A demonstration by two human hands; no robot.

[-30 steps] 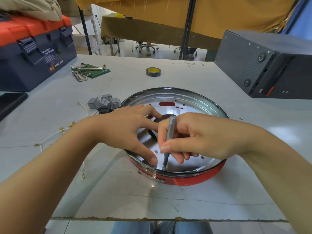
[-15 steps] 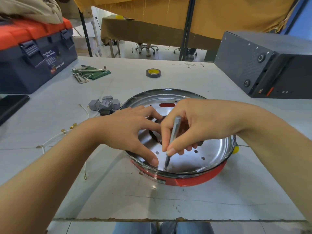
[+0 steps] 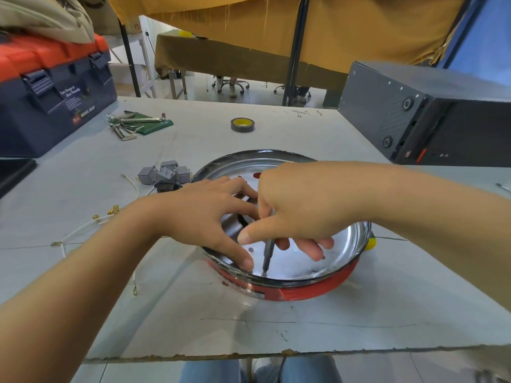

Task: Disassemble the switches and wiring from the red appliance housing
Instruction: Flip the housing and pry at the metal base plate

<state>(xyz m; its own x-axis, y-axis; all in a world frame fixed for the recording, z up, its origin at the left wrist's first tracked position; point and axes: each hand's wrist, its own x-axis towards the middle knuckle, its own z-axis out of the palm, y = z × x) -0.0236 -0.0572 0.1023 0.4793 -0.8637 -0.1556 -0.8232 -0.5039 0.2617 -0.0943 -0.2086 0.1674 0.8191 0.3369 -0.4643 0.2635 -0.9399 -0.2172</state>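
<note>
Head view: at the upper left of the frame a blue toolbox [image 3: 52, 106] with an orange lid stands shut on the grey surface [image 3: 193, 313], its contents hidden. To its right lie hex keys [image 3: 130, 124] on a green pouch, and below them a cluster of grey switches [image 3: 163, 174] with white wires [image 3: 83, 228] trailing to the left. A roll of tape [image 3: 242, 124] lies further up the surface. At centre sits the red appliance housing [image 3: 301, 291], a shallow round pan with a shiny metal lining pierced by small holes. The left hand [image 3: 204, 217] lies spread on the pan's left rim, fingers straight and pressing down. The right hand [image 3: 298, 214] pinches a grey screwdriver [image 3: 267, 257] between thumb and fingers, tip down on a screw near the pan's lower rim. At the upper right stands a dark computer case [image 3: 431, 114].
</note>
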